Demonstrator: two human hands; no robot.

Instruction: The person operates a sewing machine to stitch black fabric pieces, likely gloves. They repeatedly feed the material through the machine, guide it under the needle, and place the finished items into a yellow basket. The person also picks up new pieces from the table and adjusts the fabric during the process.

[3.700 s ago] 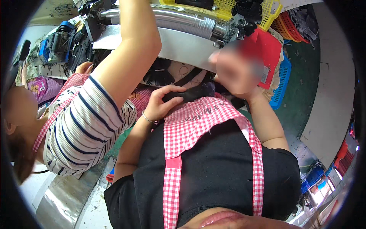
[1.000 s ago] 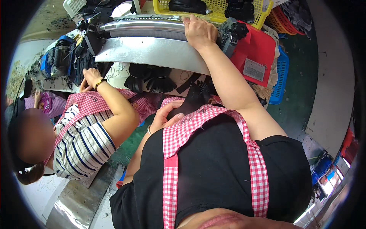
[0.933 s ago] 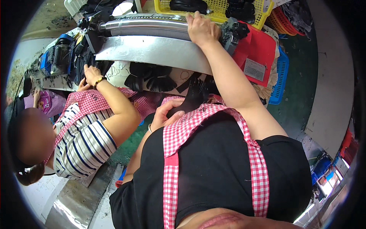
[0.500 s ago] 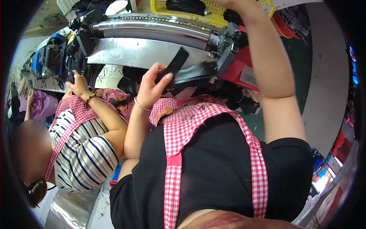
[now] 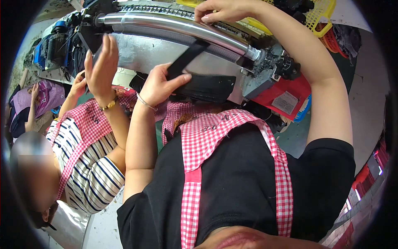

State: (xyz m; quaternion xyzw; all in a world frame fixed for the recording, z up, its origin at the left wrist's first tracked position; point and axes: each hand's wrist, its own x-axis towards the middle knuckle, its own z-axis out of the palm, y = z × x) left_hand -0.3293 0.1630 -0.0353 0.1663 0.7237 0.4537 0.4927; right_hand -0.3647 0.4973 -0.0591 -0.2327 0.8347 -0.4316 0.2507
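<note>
Left hand (image 5: 159, 85) pinching a black strap (image 5: 187, 58) between thumb and fingers, just below the shiny metal roller (image 5: 174, 25) of the machine at far centre. Right hand (image 5: 222, 9) resting on the roller top, fingers curled, not clearly gripping anything. Risks: fingers drawn in at the roller (very close); strap slipping from a thin pinch; bumping the co-worker's raised hand (image 5: 101, 68) just left. Counts: one strap, one roller, one yellow basket (image 5: 321, 12), one red tray (image 5: 286, 93), two checked aprons.

Yellow basket (image 5: 321, 12) cut off, perhaps half
</note>
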